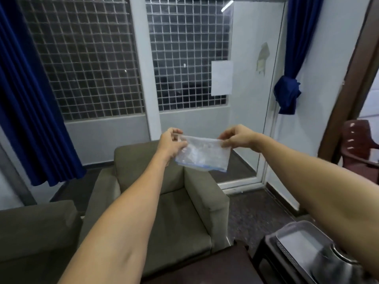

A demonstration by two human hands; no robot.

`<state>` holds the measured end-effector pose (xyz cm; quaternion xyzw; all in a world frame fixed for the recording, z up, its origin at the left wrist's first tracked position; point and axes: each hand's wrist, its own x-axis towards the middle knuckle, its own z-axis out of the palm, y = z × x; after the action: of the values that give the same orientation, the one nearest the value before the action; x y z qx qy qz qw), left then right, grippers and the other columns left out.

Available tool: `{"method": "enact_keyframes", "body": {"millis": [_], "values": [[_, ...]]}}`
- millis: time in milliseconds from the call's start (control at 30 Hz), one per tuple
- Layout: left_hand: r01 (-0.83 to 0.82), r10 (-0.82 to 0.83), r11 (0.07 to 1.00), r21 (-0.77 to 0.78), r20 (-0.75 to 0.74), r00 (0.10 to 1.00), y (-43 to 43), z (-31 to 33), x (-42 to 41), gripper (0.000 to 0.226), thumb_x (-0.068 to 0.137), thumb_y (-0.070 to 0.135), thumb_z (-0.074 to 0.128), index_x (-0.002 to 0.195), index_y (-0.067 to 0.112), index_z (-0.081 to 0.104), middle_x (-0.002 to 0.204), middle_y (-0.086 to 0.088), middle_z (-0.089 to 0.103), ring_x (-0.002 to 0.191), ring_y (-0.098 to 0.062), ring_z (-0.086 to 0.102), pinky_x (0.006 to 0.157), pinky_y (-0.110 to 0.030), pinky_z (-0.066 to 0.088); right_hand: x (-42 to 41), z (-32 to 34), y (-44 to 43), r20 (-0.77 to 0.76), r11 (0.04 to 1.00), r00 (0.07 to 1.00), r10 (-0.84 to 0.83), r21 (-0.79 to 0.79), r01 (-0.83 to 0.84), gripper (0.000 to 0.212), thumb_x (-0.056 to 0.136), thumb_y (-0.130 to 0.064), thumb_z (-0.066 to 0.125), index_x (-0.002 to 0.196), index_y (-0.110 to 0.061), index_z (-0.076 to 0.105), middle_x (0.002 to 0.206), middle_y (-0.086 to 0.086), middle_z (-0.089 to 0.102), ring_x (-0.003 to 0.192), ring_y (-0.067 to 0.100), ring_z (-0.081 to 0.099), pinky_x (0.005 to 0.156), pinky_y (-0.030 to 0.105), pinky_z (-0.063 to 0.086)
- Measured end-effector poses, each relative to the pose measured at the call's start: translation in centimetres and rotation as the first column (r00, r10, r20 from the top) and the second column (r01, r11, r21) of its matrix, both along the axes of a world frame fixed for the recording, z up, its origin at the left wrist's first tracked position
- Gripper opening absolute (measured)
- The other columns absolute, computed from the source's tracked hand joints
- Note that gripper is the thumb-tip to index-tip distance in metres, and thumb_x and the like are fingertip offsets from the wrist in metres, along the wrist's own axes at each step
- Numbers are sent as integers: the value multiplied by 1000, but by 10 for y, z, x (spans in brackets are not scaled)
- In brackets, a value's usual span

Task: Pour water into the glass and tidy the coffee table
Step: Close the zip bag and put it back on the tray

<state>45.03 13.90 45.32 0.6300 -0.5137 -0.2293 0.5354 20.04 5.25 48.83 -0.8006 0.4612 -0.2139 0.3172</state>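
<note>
A clear plastic zip bag (pixel 204 153) with a blue strip along its lower edge hangs in the air above an olive armchair. My left hand (pixel 171 143) pinches the bag's upper left corner. My right hand (pixel 238 137) pinches its upper right corner. Both arms are stretched out in front of me at about chest height. The bag is spread flat between the two hands. No glass and no water container can be seen. A dark brown table edge (pixel 205 267) shows at the bottom of the view.
The olive armchair (pixel 174 212) stands straight ahead, with a second sofa (pixel 34 232) at the left. A metal tray (pixel 301 244) rests on a dark stool at the lower right. A brown plastic chair (pixel 359 144) stands at the right. Blue curtains (pixel 26 99) flank grilled windows.
</note>
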Motion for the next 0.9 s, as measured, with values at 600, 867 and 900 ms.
{"method": "enact_keyframes", "body": {"millis": [600,867,900], "values": [[-45,-178,922,384,526,832,-127,-154,-229,9,84,33,68,88,37,74,100,4,77,103,-25,67,80,-31,51,-203,-137,-117,-452,979,882,-136,-195,51,24,86,-10,61,102,-18,78,98,3,74,93,24,64,84,32,51],[-55,-267,859,509,536,801,-176,-260,-342,10,91,36,70,97,34,77,105,-1,77,104,-32,69,85,-38,54,-291,-236,-172,-654,990,747,-117,-139,34,27,85,-13,63,104,-29,74,105,11,72,95,38,65,80,38,55],[-52,-282,850,525,535,796,-182,-276,-353,11,92,36,70,99,34,77,106,-3,77,105,-34,69,85,-39,54,-299,-251,-177,-675,990,729,-119,-135,36,27,86,-14,63,106,-29,74,107,13,70,97,39,65,78,38,52]]}}
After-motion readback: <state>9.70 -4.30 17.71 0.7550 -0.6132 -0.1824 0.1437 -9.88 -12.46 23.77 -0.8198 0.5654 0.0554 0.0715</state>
